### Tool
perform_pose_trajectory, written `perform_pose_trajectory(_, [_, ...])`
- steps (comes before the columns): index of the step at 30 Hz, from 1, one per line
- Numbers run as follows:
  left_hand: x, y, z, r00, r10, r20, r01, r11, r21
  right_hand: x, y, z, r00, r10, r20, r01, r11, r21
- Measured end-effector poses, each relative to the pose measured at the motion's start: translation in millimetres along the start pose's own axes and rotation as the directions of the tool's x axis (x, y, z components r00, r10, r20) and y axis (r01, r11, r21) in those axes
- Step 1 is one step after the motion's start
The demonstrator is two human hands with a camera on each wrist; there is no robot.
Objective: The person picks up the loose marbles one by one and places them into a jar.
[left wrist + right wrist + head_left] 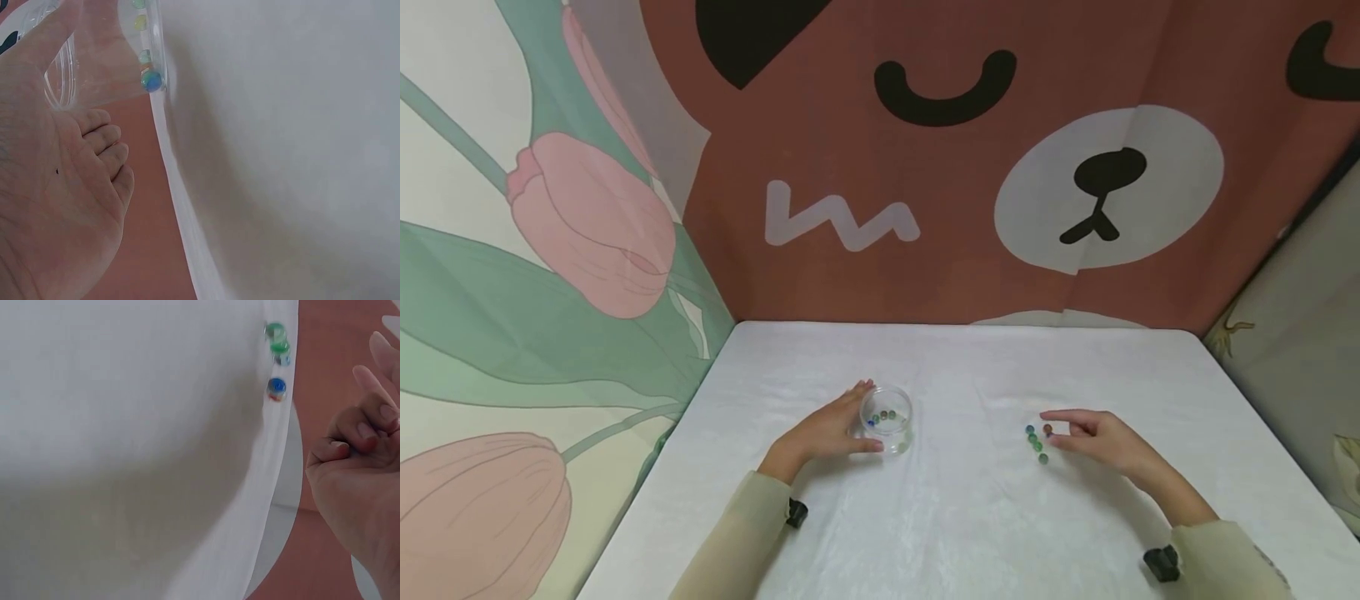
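My left hand point(835, 429) holds a clear jar point(904, 442), thumb along the near side and fingers behind it. Several glass marbles point(883, 415) lie at the bottom of the jar. In the left wrist view a blue marble point(151, 80) shows through the wall beside the base. On the right, my right hand point(1108, 442) is at a loose group of marbles on the white table. Its index finger and thumb are apart on either side of a reddish-brown marble point(1048, 430), and the other fingers are curled in. A blue marble point(277, 387) and green marbles point(279, 347) lie beside them.
A white cloth point(955, 517) covers the table. Behind it hangs a brown curtain point(850, 292) with a bear face, and a flowered curtain point(647, 358) runs along the left side. Both sleeves have a small black device point(1162, 563) at the wrist.
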State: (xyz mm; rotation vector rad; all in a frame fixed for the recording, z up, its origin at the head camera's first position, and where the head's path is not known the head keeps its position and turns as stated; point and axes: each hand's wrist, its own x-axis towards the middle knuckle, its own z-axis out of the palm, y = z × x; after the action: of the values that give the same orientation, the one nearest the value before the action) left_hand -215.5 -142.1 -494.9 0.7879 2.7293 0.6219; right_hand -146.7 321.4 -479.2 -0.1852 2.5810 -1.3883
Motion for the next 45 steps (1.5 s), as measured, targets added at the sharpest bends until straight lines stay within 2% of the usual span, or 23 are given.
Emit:
perform_pose_trajectory(5, [0.3, -1.6, 0.5, 1.000, -0.008, 0.003, 0.008, 1.000, -0.001, 8.3, 9.5, -4.8, 1.000, 0.000, 0.022, 0.001, 0.999, -0.042])
perform_pose_trajectory(12, [-0.2, -3.8, 1.1, 1.000, 0.008, -0.007, -0.008, 1.000, 0.005, 16.1, 14.6, -7.5, 0.998, 0.046, 0.043, -0.039, 0.989, -0.145])
perform_pose_trajectory(22, [-0.3, -3.6, 0.3, 1.000, 0.022, -0.014, -0.022, 1.000, 0.001, 25.0, 18.2, -9.9, 0.998, 0.021, 0.064, -0.005, 0.972, -0.237])
perform_pose_trajectory(28, [-1.3, -1.3, -1.8, 1.000, 0.015, -0.004, -0.015, 1.000, -0.019, 30.0, 18.7, -9.7, 0.997, 0.030, 0.070, -0.013, 0.973, -0.232])
perform_pose_trajectory(45, [0.2, -1.5, -0.5, 1.000, 0.004, -0.001, -0.004, 1.000, -0.001, 33.5, 29.1, -7.6, 0.996, 0.054, 0.077, -0.033, 0.967, -0.252])
